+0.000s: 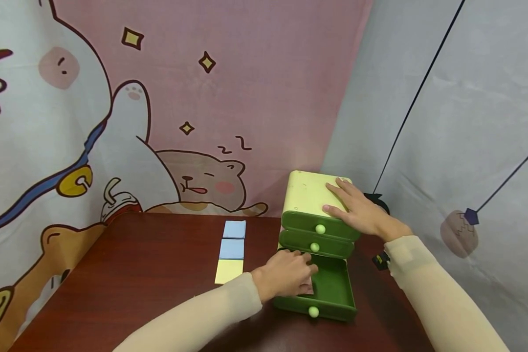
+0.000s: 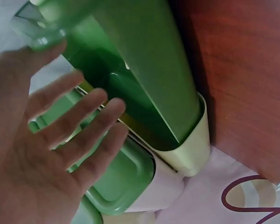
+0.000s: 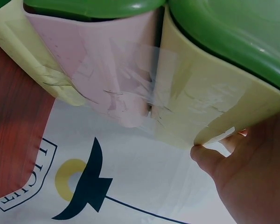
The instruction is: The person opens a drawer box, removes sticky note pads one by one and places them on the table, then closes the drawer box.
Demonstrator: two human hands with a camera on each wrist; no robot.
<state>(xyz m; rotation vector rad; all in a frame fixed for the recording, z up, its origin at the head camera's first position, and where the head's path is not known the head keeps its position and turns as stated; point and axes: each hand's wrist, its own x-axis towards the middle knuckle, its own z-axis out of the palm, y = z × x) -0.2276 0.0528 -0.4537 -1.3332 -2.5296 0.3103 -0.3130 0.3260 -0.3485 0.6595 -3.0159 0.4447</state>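
Note:
A small three-tier drawer unit [image 1: 321, 195] with pale yellow top and green drawer fronts stands on the table. Its bottom drawer [image 1: 334, 278] is pulled out. Over the left part of that drawer is my left hand [image 1: 286, 274], palm down; the left wrist view shows its fingers spread and holding nothing. Partly under this hand lies a pink square pad [image 1: 307, 287] inside the drawer. My right hand [image 1: 356, 208] rests with extended fingers on the unit's top right side; in the right wrist view its thumb [image 3: 207, 156] touches the yellow casing [image 3: 214, 98].
Left of the unit, two blue pads [image 1: 231, 248] and a yellow pad [image 1: 229, 271] form a column on the dark red table [image 1: 158, 264]. A small black object [image 1: 381, 260] lies right of the unit. A printed cloth [image 1: 264, 98] hangs behind.

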